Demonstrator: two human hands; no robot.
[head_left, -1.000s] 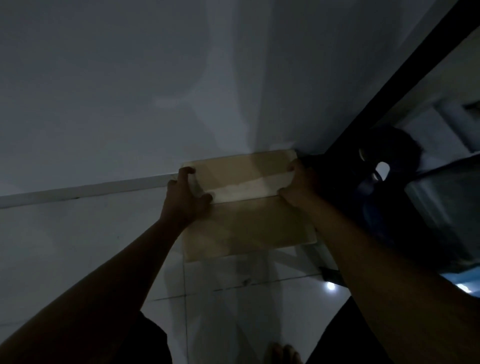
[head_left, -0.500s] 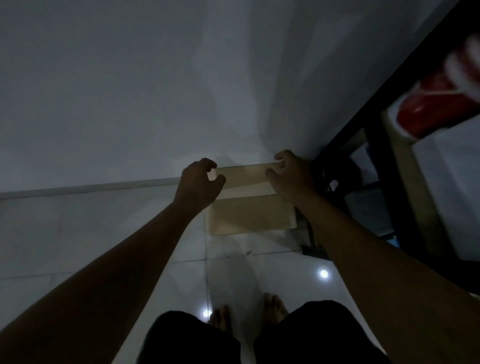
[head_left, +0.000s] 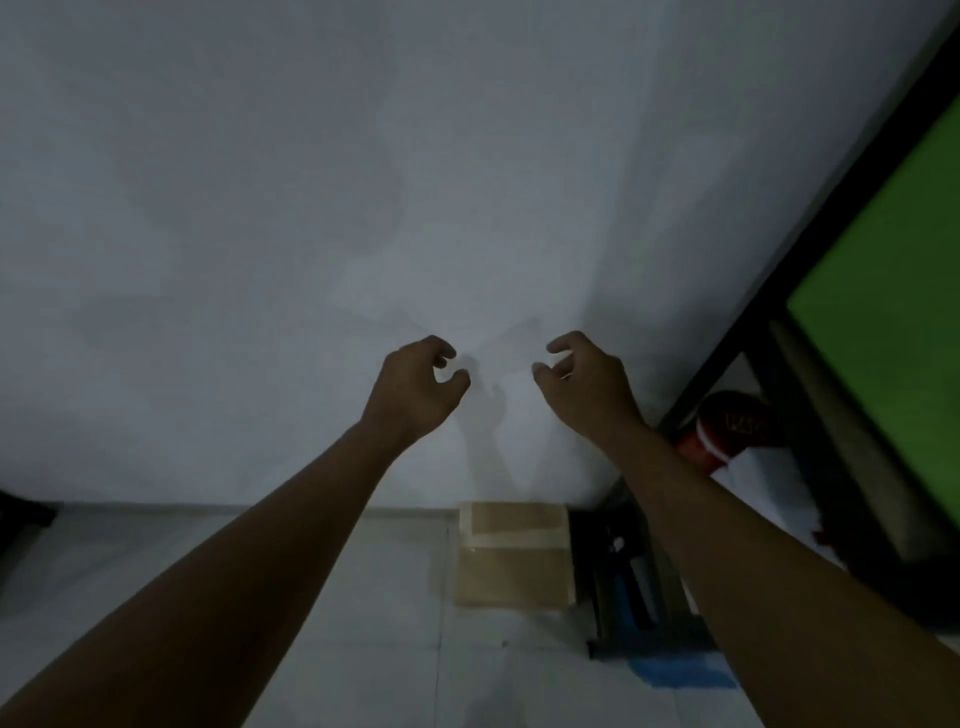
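The cardboard box stands on the floor, its far side against the white wall and its right side just beside the dark frame of a rack. A pale strip of tape crosses its top. No hand touches it. The left hand and the right hand hang in the air well above the box, near each other, with fingers loosely curled and nothing in them.

I judge that the placing of the box is finished, and little seems to be left.

By count: one box, two hands, one red thing on the rack, one green panel and one blue patch on the floor at the right.
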